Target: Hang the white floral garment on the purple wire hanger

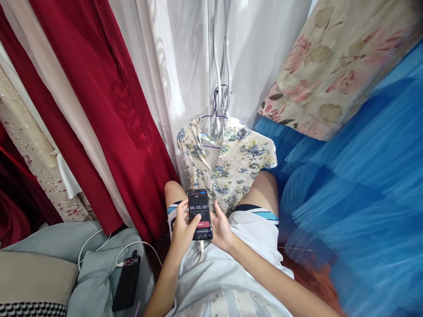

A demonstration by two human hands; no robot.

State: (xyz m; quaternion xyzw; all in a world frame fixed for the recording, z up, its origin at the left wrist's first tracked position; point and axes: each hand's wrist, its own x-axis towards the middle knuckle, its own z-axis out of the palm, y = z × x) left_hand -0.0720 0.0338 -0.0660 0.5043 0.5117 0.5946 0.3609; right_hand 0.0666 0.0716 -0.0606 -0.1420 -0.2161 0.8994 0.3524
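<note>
A black smartphone [199, 201] stands upright above my lap, its lit screen showing a timer and a red button. My left hand [185, 226] is closed round its left side, with the thumb over the lower screen. At the right edge, my right hand [222, 226] cups the phone, thumb raised beside it and the other fingers partly hidden behind. A white charging cable [201, 251] runs from the phone's bottom end. Just beyond the phone, a cream blouse with blue flowers [228, 171] hangs on a purple hanger [214, 100], its lower part between my knees.
A black power bank [127, 281] with a white cable lies on the grey cushioned seat [99, 264] at left, near a beige pillow [36, 277]. Red cloth [99, 110] and white curtains [185, 57] hang ahead. Blue tulle [357, 198] and floral fabric [330, 70] are at right.
</note>
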